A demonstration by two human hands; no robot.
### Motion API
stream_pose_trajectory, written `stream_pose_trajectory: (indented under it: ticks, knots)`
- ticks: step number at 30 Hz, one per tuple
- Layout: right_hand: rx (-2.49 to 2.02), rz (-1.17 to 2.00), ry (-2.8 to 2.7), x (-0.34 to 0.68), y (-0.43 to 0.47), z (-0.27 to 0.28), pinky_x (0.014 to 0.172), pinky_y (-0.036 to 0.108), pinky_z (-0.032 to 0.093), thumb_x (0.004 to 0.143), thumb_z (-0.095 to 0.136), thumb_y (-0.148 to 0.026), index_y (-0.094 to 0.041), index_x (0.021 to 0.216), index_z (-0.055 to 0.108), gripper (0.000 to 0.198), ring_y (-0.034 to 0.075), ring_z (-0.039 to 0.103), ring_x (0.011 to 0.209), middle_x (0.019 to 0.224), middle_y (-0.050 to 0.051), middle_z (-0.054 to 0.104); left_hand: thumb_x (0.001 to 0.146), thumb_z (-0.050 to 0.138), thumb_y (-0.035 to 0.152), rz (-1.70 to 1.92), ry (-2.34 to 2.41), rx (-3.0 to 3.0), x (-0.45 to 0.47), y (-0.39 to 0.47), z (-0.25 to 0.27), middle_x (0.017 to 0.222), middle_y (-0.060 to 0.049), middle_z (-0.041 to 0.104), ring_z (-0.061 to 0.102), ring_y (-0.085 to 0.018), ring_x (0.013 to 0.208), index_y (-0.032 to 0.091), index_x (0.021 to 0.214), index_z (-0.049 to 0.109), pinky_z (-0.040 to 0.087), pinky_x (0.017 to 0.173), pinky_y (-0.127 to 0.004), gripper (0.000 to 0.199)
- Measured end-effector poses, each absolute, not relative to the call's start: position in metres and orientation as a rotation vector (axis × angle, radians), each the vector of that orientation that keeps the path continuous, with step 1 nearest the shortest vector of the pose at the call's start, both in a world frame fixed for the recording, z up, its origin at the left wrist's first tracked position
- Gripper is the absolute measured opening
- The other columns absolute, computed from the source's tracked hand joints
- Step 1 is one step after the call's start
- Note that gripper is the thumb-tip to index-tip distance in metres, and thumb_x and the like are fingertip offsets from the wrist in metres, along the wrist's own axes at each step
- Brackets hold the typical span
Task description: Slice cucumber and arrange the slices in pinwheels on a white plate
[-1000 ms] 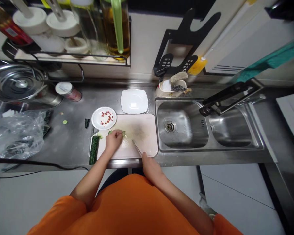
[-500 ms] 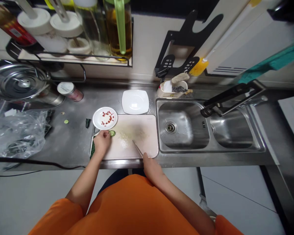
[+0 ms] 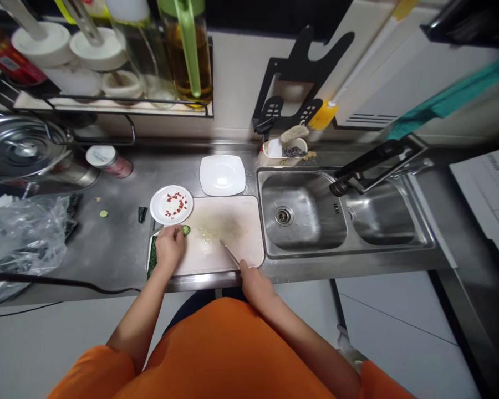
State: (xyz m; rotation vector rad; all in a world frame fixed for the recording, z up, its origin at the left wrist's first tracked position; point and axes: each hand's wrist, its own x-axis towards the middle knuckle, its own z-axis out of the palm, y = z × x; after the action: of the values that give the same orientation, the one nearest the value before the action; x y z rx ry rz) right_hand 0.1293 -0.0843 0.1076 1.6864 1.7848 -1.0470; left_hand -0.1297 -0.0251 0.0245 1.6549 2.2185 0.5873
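Observation:
My left hand [image 3: 169,249] is over the left part of the pale cutting board [image 3: 245,252]. Its fingers are pinched at a cut piece of cucumber [image 3: 186,229], which shows just past the fingertips. A longer dark green cucumber [image 3: 152,257] lies along the board's left edge, partly hidden by that hand. In my right hand [image 3: 255,282] is a knife [image 3: 229,253], its blade pointing up and left over the wet middle of the board. Touching the board's upper left corner is a white plate [image 3: 160,206] with small red pieces in a ring.
A square white plate [image 3: 222,172] sits behind the board. The double sink [image 3: 303,210] and its faucet [image 3: 361,166] are on the right. Leftward are a cucumber end [image 3: 142,214], a small jar [image 3: 109,161], a plastic bag [image 3: 33,233], a lidded pot [image 3: 29,147] and a black cable [image 3: 66,280].
The view has shifted slightly, so the counter appears farther left. Both hands keep nearly the same places on the board, the left at the cucumber, the right with the knife.

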Motion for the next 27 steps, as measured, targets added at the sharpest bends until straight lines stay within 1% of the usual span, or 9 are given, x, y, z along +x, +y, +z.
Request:
stream_pose_trajectory:
  ticks: [3,5,8,10,13,16,21,27]
  knots:
    - [1.753,-1.108,1.844,0.139,-0.088,0.102,0.074,0.03,0.04,0.087,0.034,-0.011,-0.021,0.12,0.051,0.038,0.022,0.059,0.088,0.096,0.01,0.061,0.08,0.05,0.024,0.705,2.185,1.683,-0.126,-0.027,0.025,0.088,-0.008,0.066,0.059,-0.021,0.084,0.017,0.086,0.067,0.046,0.082,-0.032,0.02]
    - [1.818,-1.198,1.935,0.147,-0.09,0.099,0.079,0.03,0.041,0.089,0.038,-0.016,-0.022,0.124,0.052,0.039,0.02,0.057,0.088,0.096,0.009,0.058,0.08,0.05,0.025,0.783,2.154,1.693,-0.122,-0.028,0.026,0.089,-0.008,0.065,0.059,-0.019,0.083,0.017,0.085,0.067,0.047,0.081,-0.03,0.019]
    - [1.966,-1.335,2.083,0.159,-0.094,0.094,0.089,0.031,0.041,0.088,0.041,-0.019,-0.021,0.136,0.046,0.048,0.018,0.055,0.094,0.101,0.008,0.054,0.081,0.051,0.026,0.846,2.097,1.726,-0.116,-0.029,0.028,0.093,-0.008,0.064,0.059,-0.019,0.087,0.017,0.087,0.067,0.047,0.082,-0.03,0.019]
    - [2.074,-1.362,2.147,0.162,-0.094,0.088,0.093,0.031,0.04,0.086,0.041,-0.015,-0.019,0.141,0.04,0.055,0.018,0.052,0.101,0.108,0.01,0.049,0.081,0.051,0.026,0.857,2.06,1.747,-0.113,-0.03,0.028,0.094,-0.009,0.064,0.059,-0.019,0.089,0.017,0.087,0.067,0.047,0.084,-0.03,0.02]
    - [2.267,-1.201,2.12,0.159,-0.092,0.073,0.096,0.032,0.04,0.079,0.038,-0.005,-0.014,0.144,0.033,0.066,0.018,0.051,0.106,0.121,0.015,0.04,0.081,0.052,0.026,0.872,2.016,1.763,-0.108,-0.032,0.027,0.095,-0.009,0.064,0.059,-0.018,0.088,0.016,0.088,0.067,0.048,0.084,-0.031,0.02]
    - [2.412,-0.945,1.975,0.149,-0.086,0.056,0.096,0.034,0.04,0.074,0.037,0.001,-0.014,0.146,0.031,0.074,0.022,0.049,0.11,0.128,0.018,0.036,0.081,0.052,0.027,0.894,1.978,1.768,-0.104,-0.033,0.025,0.096,-0.009,0.063,0.059,-0.019,0.089,0.017,0.088,0.067,0.048,0.085,-0.032,0.02]
    - [2.443,-0.663,1.902,0.135,-0.078,0.038,0.096,0.034,0.038,0.079,0.031,0.001,-0.013,0.144,0.033,0.067,0.027,0.042,0.12,0.132,0.02,0.039,0.082,0.05,0.025,0.885,1.911,1.791,-0.1,-0.035,0.027,0.095,-0.008,0.064,0.059,-0.019,0.091,0.017,0.089,0.067,0.048,0.087,-0.033,0.019]
    - [2.356,-0.509,1.84,0.126,-0.074,0.035,0.089,0.033,0.042,0.085,0.027,-0.001,-0.01,0.144,0.034,0.059,0.028,0.045,0.118,0.132,0.022,0.042,0.082,0.049,0.022,0.862,1.887,1.82,-0.098,-0.034,0.028,0.093,-0.008,0.065,0.059,-0.019,0.091,0.018,0.088,0.066,0.048,0.086,-0.033,0.018]
